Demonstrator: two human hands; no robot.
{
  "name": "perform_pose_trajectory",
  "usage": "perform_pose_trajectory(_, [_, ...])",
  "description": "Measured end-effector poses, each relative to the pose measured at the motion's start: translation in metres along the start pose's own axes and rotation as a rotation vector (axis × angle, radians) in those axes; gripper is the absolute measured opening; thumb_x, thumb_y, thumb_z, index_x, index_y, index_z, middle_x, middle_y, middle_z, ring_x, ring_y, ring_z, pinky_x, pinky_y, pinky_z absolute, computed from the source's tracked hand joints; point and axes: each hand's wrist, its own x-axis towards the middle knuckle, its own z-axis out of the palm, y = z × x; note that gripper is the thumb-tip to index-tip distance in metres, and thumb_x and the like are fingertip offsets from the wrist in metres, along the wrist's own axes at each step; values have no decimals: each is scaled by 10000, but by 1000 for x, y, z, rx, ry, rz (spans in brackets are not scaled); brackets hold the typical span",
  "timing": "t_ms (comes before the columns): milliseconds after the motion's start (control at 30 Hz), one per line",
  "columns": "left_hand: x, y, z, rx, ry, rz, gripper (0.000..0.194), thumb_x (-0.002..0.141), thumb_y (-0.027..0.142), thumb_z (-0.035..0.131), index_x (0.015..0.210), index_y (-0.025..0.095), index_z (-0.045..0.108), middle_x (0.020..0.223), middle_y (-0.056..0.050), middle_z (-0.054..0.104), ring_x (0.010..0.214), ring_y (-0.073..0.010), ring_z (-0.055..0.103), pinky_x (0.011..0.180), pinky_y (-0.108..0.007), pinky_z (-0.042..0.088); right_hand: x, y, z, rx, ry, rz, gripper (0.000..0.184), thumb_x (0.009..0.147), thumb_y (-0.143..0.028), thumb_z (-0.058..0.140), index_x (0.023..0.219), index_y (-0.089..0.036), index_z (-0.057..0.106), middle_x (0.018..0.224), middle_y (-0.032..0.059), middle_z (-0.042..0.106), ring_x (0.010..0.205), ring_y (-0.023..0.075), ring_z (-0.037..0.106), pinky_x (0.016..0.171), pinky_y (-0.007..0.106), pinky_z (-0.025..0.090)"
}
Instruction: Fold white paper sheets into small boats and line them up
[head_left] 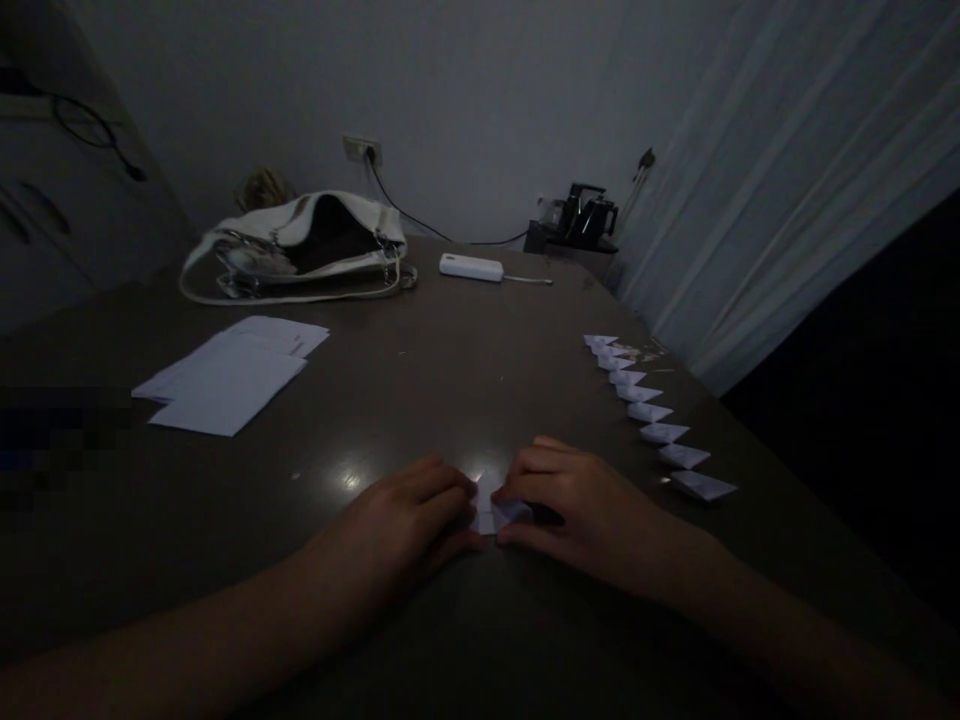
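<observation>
A small folded piece of white paper (486, 508) lies at the front middle of the table, between my hands. My left hand (424, 510) grips its left side, thumb below and fingers above. On the right side, my right hand (566, 500) pinches the paper between thumb and fingers. Parts of the folds are hidden under my fingertips. Several small folded paper boats (664, 433) stand in a slanting row along the right of the table. To the left lies a loose stack of white paper sheets (232, 375).
A white handbag (300, 245) sits open at the back left of the brown table (420, 390). Near the back middle is a white device (471, 267) with a short cable. A black kettle (596, 218) stands beyond the far edge, and a pale curtain (757, 190) hangs on the right.
</observation>
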Motion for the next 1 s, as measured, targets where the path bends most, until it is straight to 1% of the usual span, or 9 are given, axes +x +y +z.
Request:
perform_pose_trajectory(100, [-2, 1, 1, 33, 46, 55, 266, 948, 305, 413, 884, 167, 631, 950, -67, 639, 832, -158, 588, 700, -269, 501, -3, -1, 1, -6, -17, -6, 165, 837, -287, 630, 972, -196, 662, 900, 44, 608, 853, 172, 548, 720, 275, 419])
perform_pose_trajectory(233, [-4, 9, -2, 74, 27, 42, 367, 975, 308, 319, 891, 206, 661, 894, -56, 652, 778, -159, 594, 650, -277, 512, -6, -5, 3, -65, -26, -16, 137, 846, -278, 616, 958, -210, 656, 878, 47, 619, 799, 179, 550, 685, 291, 427])
perform_pose_trajectory(367, [-7, 14, 1, 112, 108, 65, 325, 970, 296, 341, 919, 212, 651, 856, -43, 649, 698, -144, 586, 568, -252, 502, -7, -7, 4, -104, -7, -52, 95, 844, -256, 618, 905, -195, 658, 836, 45, 630, 751, 176, 549, 657, 290, 433])
perform_pose_trajectory(467, [-10, 14, 4, 130, 127, 71, 297, 964, 305, 363, 936, 205, 641, 878, -45, 645, 703, -141, 585, 566, -240, 504, -7, -8, 3, -116, 6, -81, 105, 853, -254, 607, 912, -186, 661, 827, 44, 632, 735, 167, 545, 646, 280, 433])
perform_pose_trajectory(667, [-8, 17, -2, 138, 104, 109, 334, 954, 135, 303, 922, 157, 635, 831, -54, 625, 643, -127, 551, 544, -231, 465, -7, -12, 4, -131, 14, -82, 158, 896, -153, 498, 889, -152, 656, 787, 47, 611, 697, 145, 521, 634, 263, 413])
perform_pose_trajectory(767, [-5, 15, -2, 83, 63, 66, 280, 943, 130, 353, 913, 149, 631, 769, -32, 593, 648, -118, 541, 553, -211, 446, -7, -11, 8, -110, 55, -56, 162, 902, -170, 493, 879, -147, 652, 809, 49, 612, 731, 150, 524, 655, 264, 411])
perform_pose_trajectory(800, [-4, 13, -2, 71, 39, 46, 245, 935, 133, 383, 931, 150, 627, 791, -32, 591, 664, -116, 543, 566, -210, 445, -6, -10, 10, -91, 60, -41, 159, 905, -182, 497, 876, -148, 650, 826, 47, 615, 747, 150, 528, 667, 263, 413])
perform_pose_trajectory(867, [-5, 10, -1, 59, 43, 20, 193, 921, 135, 426, 979, 152, 610, 822, -32, 584, 686, -115, 537, 582, -210, 439, -5, -8, 12, -37, 58, -13, 146, 910, -205, 506, 896, -153, 642, 860, 43, 618, 781, 147, 535, 695, 259, 416])
perform_pose_trajectory(1000, [-5, 10, -5, 76, -44, 13, 204, 888, 100, 469, 1025, 175, 602, 896, -38, 582, 772, -132, 541, 643, -226, 454, -1, -1, 14, 53, 34, 23, 128, 912, -232, 517, 908, -163, 624, 884, 34, 613, 817, 141, 542, 726, 251, 415])
